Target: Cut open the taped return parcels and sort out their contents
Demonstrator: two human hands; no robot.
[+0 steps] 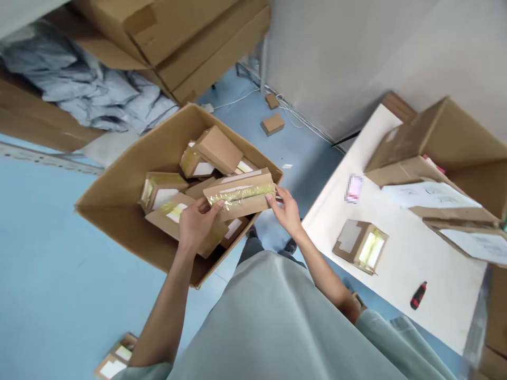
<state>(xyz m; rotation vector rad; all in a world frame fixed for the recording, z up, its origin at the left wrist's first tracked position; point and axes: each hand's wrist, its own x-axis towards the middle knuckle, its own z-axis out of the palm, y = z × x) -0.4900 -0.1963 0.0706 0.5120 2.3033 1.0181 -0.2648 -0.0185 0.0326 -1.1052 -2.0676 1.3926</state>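
Both my hands hold one small taped cardboard parcel (241, 193) over a large open carton (119, 184) on the blue floor. My left hand (197, 221) grips the parcel's left end, fingers curled round it. My right hand (285, 208) pinches its right end. A strip of clear yellowish tape runs along the parcel. Inside the carton lie several similar small parcels (216, 149) with white labels and tape.
A white table (407, 253) stands to the right with a small taped box (360, 245), a red-and-black tool (418, 295) and big cartons (443, 153). Flat cardboard (190, 37) and grey bags (87, 89) pile up behind. Small boxes (273, 124) lie on the floor.
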